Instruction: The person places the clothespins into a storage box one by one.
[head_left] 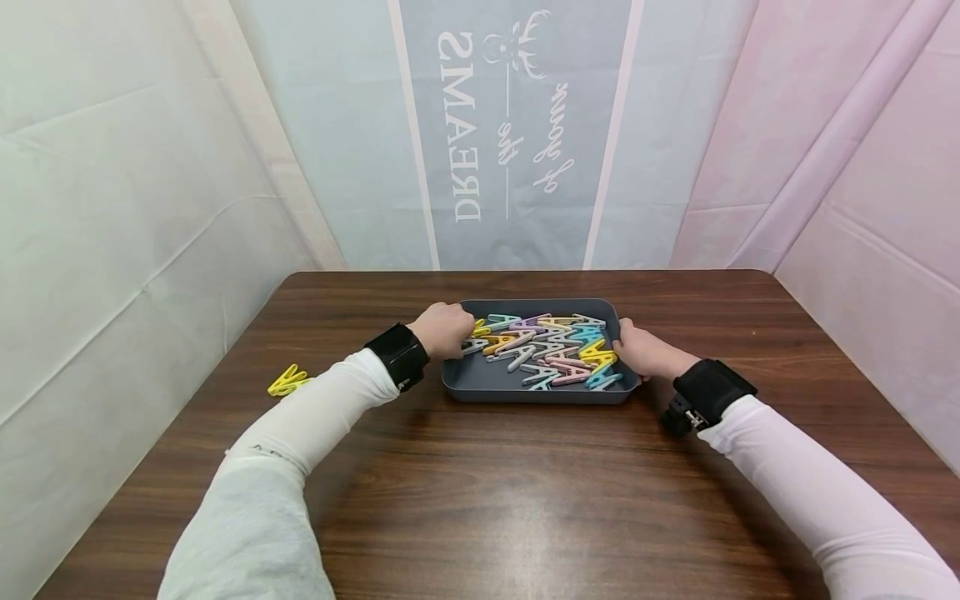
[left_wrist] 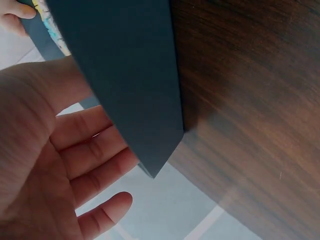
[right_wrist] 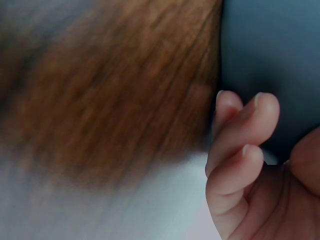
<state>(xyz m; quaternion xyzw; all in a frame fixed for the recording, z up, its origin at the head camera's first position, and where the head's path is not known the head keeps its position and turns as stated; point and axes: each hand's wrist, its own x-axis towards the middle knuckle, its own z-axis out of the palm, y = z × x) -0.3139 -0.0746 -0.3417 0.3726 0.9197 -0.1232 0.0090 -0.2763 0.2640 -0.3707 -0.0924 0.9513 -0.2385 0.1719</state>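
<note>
A dark grey tray (head_left: 480, 394) filled with several pastel and bright clothespins (head_left: 555, 342) sits toward the far side of the table. My left hand (head_left: 444, 330) reaches over its left rim beside a yellow clothespin (head_left: 478, 327). In the left wrist view, the tray wall (left_wrist: 130, 75) hides the tips of the foremost fingers, so I cannot tell whether they pinch anything; the little finger (left_wrist: 112, 210) sticks out free. At the opposite end, my right hand (head_left: 643, 350) grips the tray, its curled fingers (right_wrist: 235, 172) against the outer wall.
Yellow clothespins (head_left: 288, 381) lie on the brown wooden table (head_left: 525, 500) at the left, near my left forearm. Pale fabric curtains (head_left: 360, 150) with printed lettering hang close behind the table and along both sides.
</note>
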